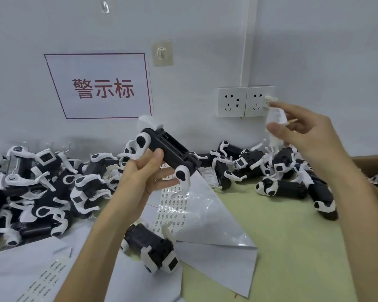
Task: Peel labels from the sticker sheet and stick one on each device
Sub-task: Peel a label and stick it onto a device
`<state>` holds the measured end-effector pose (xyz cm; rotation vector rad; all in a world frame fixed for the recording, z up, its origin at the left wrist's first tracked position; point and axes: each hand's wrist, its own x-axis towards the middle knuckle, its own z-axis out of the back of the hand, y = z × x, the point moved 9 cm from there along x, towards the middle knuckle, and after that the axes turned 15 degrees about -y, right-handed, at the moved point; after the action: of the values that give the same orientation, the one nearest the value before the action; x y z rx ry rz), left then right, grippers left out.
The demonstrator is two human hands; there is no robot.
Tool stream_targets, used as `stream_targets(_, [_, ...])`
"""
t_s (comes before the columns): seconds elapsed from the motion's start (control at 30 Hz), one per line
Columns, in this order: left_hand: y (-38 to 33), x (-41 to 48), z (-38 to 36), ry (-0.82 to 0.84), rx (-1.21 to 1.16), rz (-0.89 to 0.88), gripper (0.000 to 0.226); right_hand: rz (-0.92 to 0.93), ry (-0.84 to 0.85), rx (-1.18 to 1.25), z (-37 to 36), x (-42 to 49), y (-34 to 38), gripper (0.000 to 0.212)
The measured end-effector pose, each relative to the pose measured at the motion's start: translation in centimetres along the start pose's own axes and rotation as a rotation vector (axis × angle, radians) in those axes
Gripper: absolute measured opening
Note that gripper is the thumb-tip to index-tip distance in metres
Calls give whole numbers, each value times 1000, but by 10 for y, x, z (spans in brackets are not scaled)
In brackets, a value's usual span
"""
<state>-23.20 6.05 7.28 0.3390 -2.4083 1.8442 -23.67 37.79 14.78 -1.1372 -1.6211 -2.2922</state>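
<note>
One toy dog (172,147) is gripped belly-up by the left hand (144,175) at frame centre, above the sticker sheet (172,205), while the right hand (308,131), upper right, pinches a white scrap (275,115); pressing a label on seems next.

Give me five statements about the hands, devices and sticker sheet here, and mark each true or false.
1. The left hand grips a device held above the table. True.
2. The right hand rests flat on the table. False: it is raised by the wall sockets, pinching a white scrap.
3. The sticker sheet lies on the table below the held device. True.
4. The wall sign has blue characters. False: they are red.
5. Only one device is in view. False: many other devices lie piled on the table.
</note>
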Motion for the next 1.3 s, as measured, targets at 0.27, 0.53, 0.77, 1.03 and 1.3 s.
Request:
stream_targets(0.27, [10, 1, -11, 12, 34, 59, 48, -239, 523, -458, -37, -29, -68, 58])
stream_targets(0.53, [17, -9, -31, 48, -8, 124, 52, -132, 611, 40, -118, -68, 23, 42])
stream_targets(0.77, [7, -11, -30, -48, -15, 93, 51, -168, 601, 211, -129, -75, 31, 33])
stream_targets(1.03, [-8, -15, -32, 95, -122, -12, 69, -47, 531, 300, -120, -71, 48, 43])
stream_targets(1.3, [0, -13, -39, 214, -289, 133, 82, 62, 397, 272, -123, -72, 61, 44])
